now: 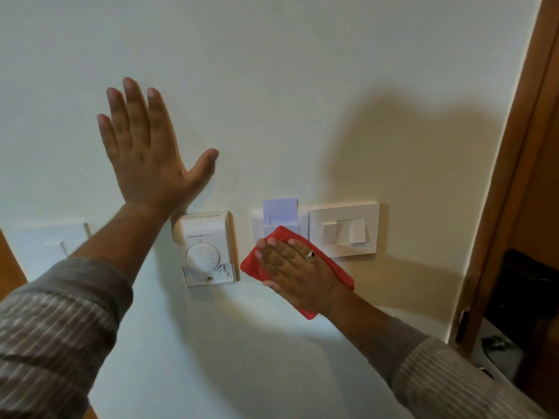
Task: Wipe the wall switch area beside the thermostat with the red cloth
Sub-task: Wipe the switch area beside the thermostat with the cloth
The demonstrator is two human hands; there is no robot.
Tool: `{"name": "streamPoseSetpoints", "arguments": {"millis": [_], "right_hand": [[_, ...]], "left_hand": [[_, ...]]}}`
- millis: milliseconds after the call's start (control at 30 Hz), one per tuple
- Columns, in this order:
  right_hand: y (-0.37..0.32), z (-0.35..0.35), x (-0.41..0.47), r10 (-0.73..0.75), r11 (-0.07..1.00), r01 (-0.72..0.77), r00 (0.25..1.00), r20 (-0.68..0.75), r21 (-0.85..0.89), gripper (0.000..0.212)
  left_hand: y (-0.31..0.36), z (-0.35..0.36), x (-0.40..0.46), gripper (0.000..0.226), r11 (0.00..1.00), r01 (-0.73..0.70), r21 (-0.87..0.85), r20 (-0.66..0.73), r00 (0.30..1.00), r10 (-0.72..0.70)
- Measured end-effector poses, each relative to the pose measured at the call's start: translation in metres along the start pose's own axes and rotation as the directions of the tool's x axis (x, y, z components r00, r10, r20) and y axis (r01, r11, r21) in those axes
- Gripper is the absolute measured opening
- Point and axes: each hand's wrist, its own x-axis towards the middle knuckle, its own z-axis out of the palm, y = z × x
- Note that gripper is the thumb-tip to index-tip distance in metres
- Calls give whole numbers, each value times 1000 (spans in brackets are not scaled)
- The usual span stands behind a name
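Right hand (298, 272) pressing red cloth (329, 269) flat on wall, left hand (148, 149) braced flat above.

Right hand is lying open-palmed, fingers together, pinning the cloth over the lower part of the key-card holder (273, 223); a white card (280, 210) is sticking up just above the fingers. Thermostat (208, 246) is sitting just left of the cloth, below the left hand's wrist; its brand print is too blurred to read. Switch plate (344, 228) is sitting just right of the cloth, uncovered. Left hand is spreading open on bare wall (302, 86). Wooden door frame (514, 176) is closing off the far right; wall above and below is lying open.
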Motion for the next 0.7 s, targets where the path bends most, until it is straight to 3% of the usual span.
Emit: {"name": "streamPoseSetpoints", "arguments": {"millis": [200,400,600,700], "right_hand": [[-10,0,34,288,957,-282,952,-100,69,76],[0,-2,9,162,986,-159,983,-82,45,80],[-3,-5,16,364,929,-356,929,-69,104,86],[-15,-3,29,352,934,-344,933,-77,100,87]], "left_hand": [[2,4,1,107,1000,2,6,-55,998,-2],[0,5,2,108,999,-11,41,-57,998,14],[2,5,2,106,999,-1,41,-73,997,4],[1,5,1,106,999,0,40,-69,998,3]]}}
